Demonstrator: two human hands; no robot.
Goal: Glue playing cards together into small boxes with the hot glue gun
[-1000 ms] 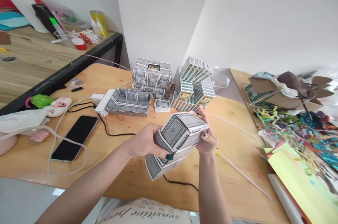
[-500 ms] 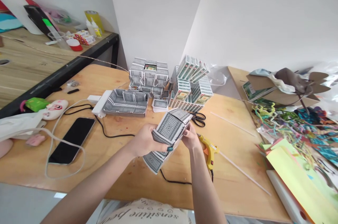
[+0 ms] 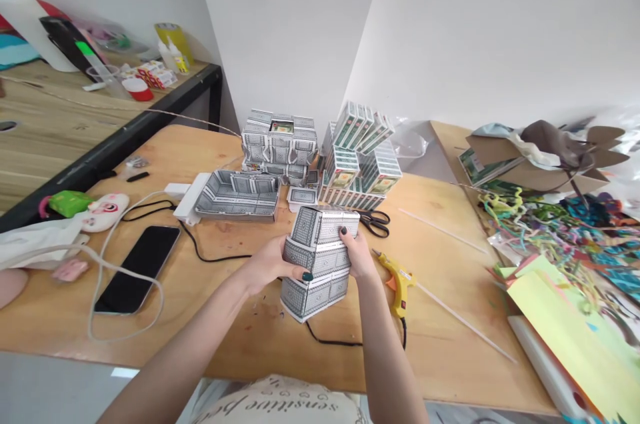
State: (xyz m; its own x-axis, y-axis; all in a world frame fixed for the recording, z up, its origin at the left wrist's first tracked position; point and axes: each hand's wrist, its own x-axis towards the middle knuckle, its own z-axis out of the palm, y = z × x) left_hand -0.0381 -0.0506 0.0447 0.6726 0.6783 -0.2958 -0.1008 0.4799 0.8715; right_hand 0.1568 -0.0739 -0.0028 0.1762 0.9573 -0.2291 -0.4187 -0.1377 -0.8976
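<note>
Between both hands, above the wooden table, is a box-like piece made of playing cards, with grey patterned backs outward. My left hand grips its left side, thumb across the near face. On the right side, my right hand holds it with the thumb on the upper face. Beyond it lies a small stack of playing cards. An open tray made of cards stands to the left, with a larger chest-shaped card box behind it. Black-handled scissors and a yellow glue gun lie to the right.
Card packs are piled at the back. A phone and white cable lie left, near a white power strip. Glue sticks lie right, beside colourful craft scraps and yellow paper.
The card piece has been turned in my hands, so several joined faces now point toward me. My right thumb now lies on its upper face.
</note>
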